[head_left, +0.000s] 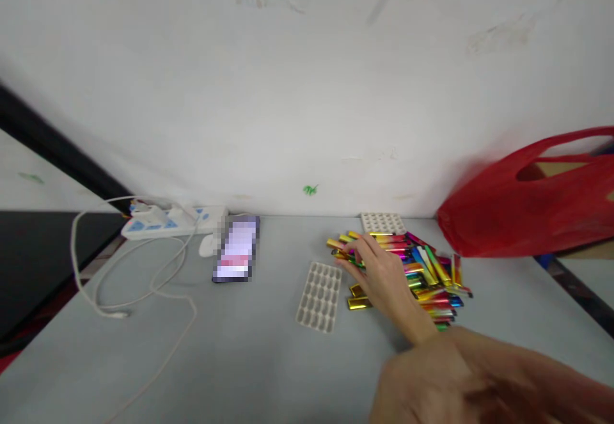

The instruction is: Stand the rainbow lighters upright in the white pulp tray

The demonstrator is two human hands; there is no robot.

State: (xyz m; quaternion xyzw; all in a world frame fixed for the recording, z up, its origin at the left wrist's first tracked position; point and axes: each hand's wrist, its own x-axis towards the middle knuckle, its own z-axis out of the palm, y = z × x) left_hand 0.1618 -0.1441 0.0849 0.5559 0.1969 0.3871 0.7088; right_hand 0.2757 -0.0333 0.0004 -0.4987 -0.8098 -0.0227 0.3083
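Reaching forward, one of your hands [378, 274] lies on the near-left edge of the pile of shiny coloured sticks [422, 270], fingers spread a little and curled down onto the gold and pink ones at the pile's left end. You touch them, but I cannot tell whether any stick is pinched between the fingers. This arm comes in from the lower right of the head view, so I take it for your right hand, though the picture does not settle that. Your other hand [432, 385] sits much nearer to you, low in the view and blurred; it looks loosely closed with the fingers folded under, and I cannot tell if it holds anything.

Just left of the reaching hand lies a pale moulded tray [319, 296] with rows of small cells, flat on the grey counter [240, 347], close to the fingers but not touching them. A second tray [384, 222] of the same kind lies beyond the hand, against the wall, with the far edge of the pile running up to it.

Farther left of the hand is a phone [237, 248] with its screen lit, and beyond that a white power strip [173, 221] with a white cable [144, 283] looping over the counter. To the right of the pile, past your hand, a red plastic bag [527, 200] rests against the wall.
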